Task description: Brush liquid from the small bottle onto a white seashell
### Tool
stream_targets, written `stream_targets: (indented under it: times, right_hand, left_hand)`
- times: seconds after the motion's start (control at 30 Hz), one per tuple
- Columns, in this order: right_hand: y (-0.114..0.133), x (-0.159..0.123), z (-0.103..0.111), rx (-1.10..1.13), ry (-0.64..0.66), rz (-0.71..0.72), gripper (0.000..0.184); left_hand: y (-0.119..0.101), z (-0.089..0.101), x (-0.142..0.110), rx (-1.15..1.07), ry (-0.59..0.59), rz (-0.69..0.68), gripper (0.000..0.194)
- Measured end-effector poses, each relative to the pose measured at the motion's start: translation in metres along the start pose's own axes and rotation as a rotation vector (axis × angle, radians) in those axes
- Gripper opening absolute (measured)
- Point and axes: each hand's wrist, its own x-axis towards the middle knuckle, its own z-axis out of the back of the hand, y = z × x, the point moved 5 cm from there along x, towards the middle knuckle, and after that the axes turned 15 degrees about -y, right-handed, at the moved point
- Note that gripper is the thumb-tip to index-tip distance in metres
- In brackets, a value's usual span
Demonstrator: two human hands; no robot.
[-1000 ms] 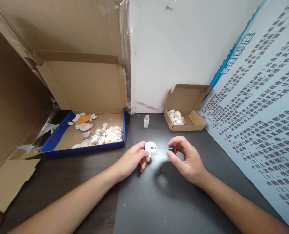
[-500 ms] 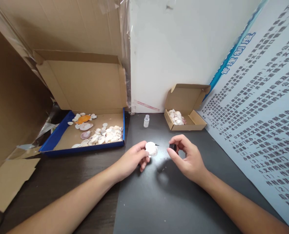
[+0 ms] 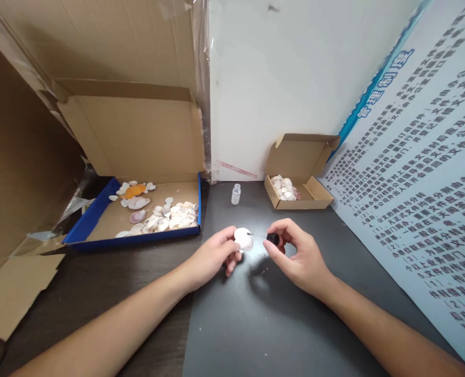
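Holding a white scallop shell point(image 3: 244, 239) between thumb and fingertips, the left hand point(image 3: 212, 257) keeps it just above the dark tabletop point(image 3: 256, 324), while the right hand point(image 3: 295, 254) pinches a small black brush cap point(image 3: 273, 239) whose thin applicator points toward the shell; the tip sits at the shell's right edge, though whether it touches is too fine to tell. Both forearms reach in from the bottom of the view, one on each side. Beyond the two hands, one small clear glass bottle point(image 3: 236, 194) stands upright and uncapped on the table, well apart from both. To its right lies one small open cardboard box point(image 3: 311, 188) with a cluster of pale shells heaped in its left end. To the left of the bottle sits one larger open box with a blue rim point(image 3: 91, 222), lid tilted back, holding a few dozen loose shells, too many and too small to count exactly; among them one orange shell point(image 3: 135, 190) stands out near the far side. Sheets of brown cardboard point(image 3: 99, 36) rise behind that box, and one printed poster point(image 3: 421, 173) with blue trim leans along the right side.
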Motion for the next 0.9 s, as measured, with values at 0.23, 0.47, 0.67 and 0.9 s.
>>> stream_targets:
  times: [0.23, 0.47, 0.67, 0.9]
  right_hand:
    - [-0.0013, -0.0013, 0.0008, 0.042, 0.000, 0.018, 0.012]
    - [-0.0017, 0.0000, 0.0011, 0.055, -0.007, -0.006, 0.013]
    - [-0.0035, -0.0003, 0.0016, 0.019, -0.027, -0.034, 0.015]
    - [-0.0016, -0.0034, 0.0001, 0.044, 0.016, -0.026, 0.017]
  left_hand:
    - [0.0002, 0.0001, 0.0014, -0.004, -0.023, -0.020, 0.015]
    - [0.0006, 0.0033, 0.0021, -0.061, -0.051, 0.004, 0.020]
    - [0.0007, 0.0047, 0.0030, -0.076, -0.079, 0.009, 0.016]
    - [0.0020, 0.0062, 0.0037, -0.081, -0.109, 0.023, 0.013]
